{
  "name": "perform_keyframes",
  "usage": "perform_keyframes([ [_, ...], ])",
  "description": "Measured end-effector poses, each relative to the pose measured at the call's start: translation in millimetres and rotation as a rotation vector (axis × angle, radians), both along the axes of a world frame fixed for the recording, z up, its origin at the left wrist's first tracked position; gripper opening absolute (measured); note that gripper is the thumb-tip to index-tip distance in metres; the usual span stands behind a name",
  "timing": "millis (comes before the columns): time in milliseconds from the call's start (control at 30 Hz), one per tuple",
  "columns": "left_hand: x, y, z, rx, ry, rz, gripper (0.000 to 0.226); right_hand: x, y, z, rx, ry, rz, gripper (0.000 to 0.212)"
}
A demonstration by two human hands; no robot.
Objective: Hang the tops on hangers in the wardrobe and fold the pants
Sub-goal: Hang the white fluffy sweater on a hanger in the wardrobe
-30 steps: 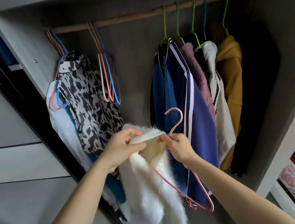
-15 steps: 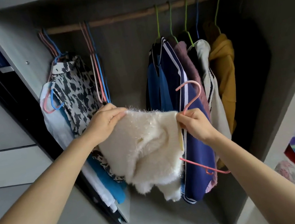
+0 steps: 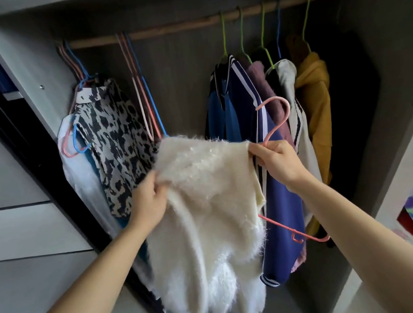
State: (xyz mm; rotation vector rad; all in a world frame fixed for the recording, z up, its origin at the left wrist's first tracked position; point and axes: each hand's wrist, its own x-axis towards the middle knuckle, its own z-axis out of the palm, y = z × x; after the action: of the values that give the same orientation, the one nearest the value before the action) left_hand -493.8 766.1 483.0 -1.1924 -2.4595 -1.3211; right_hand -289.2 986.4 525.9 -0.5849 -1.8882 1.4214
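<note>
Your left hand (image 3: 151,202) grips the fluffy white sweater (image 3: 206,208) at its left edge; your right hand (image 3: 276,163) pinches its other edge together with the pink hanger (image 3: 278,121) — both held up before the wardrobe rail (image 3: 184,26), in front of the hung tops.

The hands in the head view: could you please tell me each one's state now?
Left hand: grips the sweater.
Right hand: holds the hanger and the sweater's edge.

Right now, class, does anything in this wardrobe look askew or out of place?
Yes. The pink hanger is steeply tilted, one arm poking out beneath the white fluffy top. At left, pink and blue hooks dangle below the rail.
</note>
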Motion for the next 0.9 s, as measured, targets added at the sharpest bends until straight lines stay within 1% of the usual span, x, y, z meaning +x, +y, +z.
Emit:
perform_keyframes([
  [33,-2,-1,10,0.099,-0.086,-0.003,0.016,1,1,1,-0.006,0.009,0.006,0.039],
  [67,-3,-2,21,0.154,-0.098,0.001,0.02,1,1,2,-0.01,0.015,0.016,0.036],
  [100,-4,-3,32,0.169,-0.08,-0.004,0.024,1,2,2,-0.016,0.019,0.026,0.034],
  [200,-12,-10,64,0.163,0.031,-0.045,0.025,1,2,0,-0.017,0.016,0.05,0.034],
  [267,-22,-18,80,0.129,0.112,-0.065,0.023,1,3,1,0.047,-0.016,0.048,0.035],
  [367,-35,-27,95,0.096,0.129,-0.142,0.039,3,10,6,0.155,-0.071,0.057,0.036],
  [433,-40,-30,103,0.074,0.14,-0.131,0.047,6,13,8,0.183,-0.067,0.096,0.036],
  [533,-45,-33,117,0.08,0.144,-0.088,0.04,7,14,6,0.204,-0.081,0.182,0.037],
  [633,-46,-31,130,0.096,0.088,-0.097,0.021,5,12,0,0.259,-0.179,0.319,0.039],
  [700,-42,-27,137,0.062,0.114,-0.102,0.017,2,9,-2,0.289,-0.231,0.352,0.039],
  [767,-39,-26,142,0.034,0.114,-0.13,0.019,1,11,-1,0.219,-0.176,0.331,0.04],
  [833,-40,-28,150,-0.019,0.102,-0.146,0.023,3,17,0,0.089,-0.052,0.263,0.041],
  [900,-43,-32,163,-0.074,0.096,-0.135,0.02,5,26,1,-0.009,0.036,0.197,0.043],
])
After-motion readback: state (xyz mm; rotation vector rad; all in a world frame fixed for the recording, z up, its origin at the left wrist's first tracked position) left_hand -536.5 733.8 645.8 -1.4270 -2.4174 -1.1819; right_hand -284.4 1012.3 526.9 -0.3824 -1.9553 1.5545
